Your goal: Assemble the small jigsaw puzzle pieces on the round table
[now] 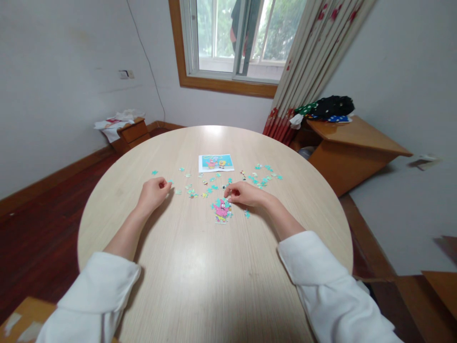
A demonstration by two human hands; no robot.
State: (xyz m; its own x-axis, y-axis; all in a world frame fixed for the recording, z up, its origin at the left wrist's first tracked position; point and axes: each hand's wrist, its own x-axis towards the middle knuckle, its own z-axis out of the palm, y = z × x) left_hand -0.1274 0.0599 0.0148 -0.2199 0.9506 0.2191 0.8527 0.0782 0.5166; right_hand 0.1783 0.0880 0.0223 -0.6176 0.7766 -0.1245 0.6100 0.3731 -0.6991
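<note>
A partly joined jigsaw puzzle [221, 211] with a pink starfish figure lies flat on the round table [200, 286]. My right hand [244, 193] is at its upper right edge, thumb and fingers pinched; what they hold, if anything, is too small to make out. Left of the loose pieces, my left hand [153, 193] is closed in a pinch, with a small teal puzzle piece [170, 183] at its fingertips. Several loose puzzle pieces [264, 181] are scattered beyond and between the hands. Behind them lies a picture card [216, 163] showing the pink starfish and a yellow figure.
One teal piece [154, 172] lies apart at the far left, and a small joined pair [247, 214] sits right of the puzzle. Beyond the table are a window, a curtain [317, 57], a wooden cabinet [350, 147] topped with clothes, and a small wooden stand [134, 133].
</note>
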